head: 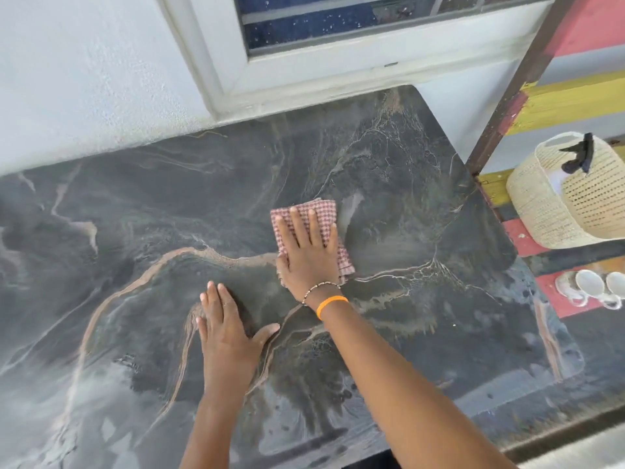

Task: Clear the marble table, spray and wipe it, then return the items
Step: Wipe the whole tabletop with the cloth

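The fingers of the right hand are spread flat, pressing a red checked cloth onto the dark marble table near its centre. The left hand lies open, palm down, toward the near edge. A woven basket holding a spray bottle sits beyond the right edge.

Your right hand lies flat, fingers spread, on a folded red-checked cloth pressed against the dark marble table. Your left hand rests palm-down on the bare marble nearby. Off the table's right edge, a woven basket holds a spray bottle.
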`<state>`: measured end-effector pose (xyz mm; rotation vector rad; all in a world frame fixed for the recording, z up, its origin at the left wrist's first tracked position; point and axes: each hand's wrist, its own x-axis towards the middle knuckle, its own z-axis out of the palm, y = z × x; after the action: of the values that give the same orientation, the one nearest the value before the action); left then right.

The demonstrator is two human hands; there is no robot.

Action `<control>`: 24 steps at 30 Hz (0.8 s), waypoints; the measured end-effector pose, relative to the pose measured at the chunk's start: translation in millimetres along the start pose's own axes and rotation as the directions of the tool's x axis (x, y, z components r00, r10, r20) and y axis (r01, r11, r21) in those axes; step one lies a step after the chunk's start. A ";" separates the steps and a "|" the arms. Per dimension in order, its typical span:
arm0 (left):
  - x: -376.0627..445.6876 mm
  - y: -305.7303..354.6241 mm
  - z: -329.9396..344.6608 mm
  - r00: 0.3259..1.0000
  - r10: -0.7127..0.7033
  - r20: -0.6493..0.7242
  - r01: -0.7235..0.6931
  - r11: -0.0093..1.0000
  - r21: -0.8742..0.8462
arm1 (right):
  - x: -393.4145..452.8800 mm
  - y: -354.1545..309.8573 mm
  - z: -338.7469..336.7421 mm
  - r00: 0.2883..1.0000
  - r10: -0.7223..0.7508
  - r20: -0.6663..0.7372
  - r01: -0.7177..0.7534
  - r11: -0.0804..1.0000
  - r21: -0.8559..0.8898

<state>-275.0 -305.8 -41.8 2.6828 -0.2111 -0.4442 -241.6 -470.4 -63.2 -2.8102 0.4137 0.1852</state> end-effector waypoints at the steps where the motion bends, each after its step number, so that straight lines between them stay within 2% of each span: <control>1: -3.0 -12.5 -4.9 1.000 -0.030 0.004 0.030 1.000 0.007 | -0.4 -23.6 6.0 0.998 -0.055 0.026 0.055 0.998 0.010; 4: -13.9 -43.9 -18.1 0.993 -0.121 0.008 0.121 0.993 0.005 | -10.3 -80.4 22.5 0.965 -0.246 0.092 0.247 0.969 0.002; 6: -19.3 -60.2 -25.1 0.988 -0.156 0.003 0.156 0.988 0.004 | -22.3 -94.6 31.1 0.914 -0.387 0.123 0.396 0.917 -0.055; 9: -24.5 -76.4 -32.3 0.988 -0.155 0.016 0.155 0.988 0.015 | -35.6 -75.3 30.6 0.811 -0.560 0.170 0.579 0.810 -0.091; 11: -26.9 -82.4 -34.9 0.989 -0.145 0.028 0.144 0.989 0.020 | -39.3 -51.2 23.7 0.790 -0.583 0.189 0.607 0.786 -0.117; 14: -29.4 -87.8 -36.5 0.991 -0.124 0.057 0.124 0.992 0.001 | -48.0 -22.6 14.1 0.880 -0.449 0.155 0.472 0.864 -0.174; 17: -31.6 -92.5 -36.1 0.993 -0.106 0.057 0.105 0.994 0.012 | -72.8 -17.3 18.0 0.985 -0.168 0.032 0.171 0.975 -0.139; 20: -33.7 -98.6 -34.9 0.997 -0.072 0.037 0.073 0.997 -0.017 | -105.0 -46.7 34.1 0.989 0.125 -0.082 -0.132 0.988 -0.086; 22: -35.4 -101.7 -35.1 0.998 -0.054 0.018 0.055 0.997 -0.055 | -120.8 -76.0 42.7 0.975 0.210 -0.071 -0.213 0.976 -0.041; 24: -38.1 -111.5 -38.1 0.998 -0.062 -0.015 0.061 0.996 -0.070 | -126.9 -109.0 51.4 0.977 0.205 -0.055 -0.208 0.977 -0.044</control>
<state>-288.9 -182.8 -45.2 2.6295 -0.1059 -0.4388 -333.8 -321.7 -61.4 -2.8211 0.7237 0.1707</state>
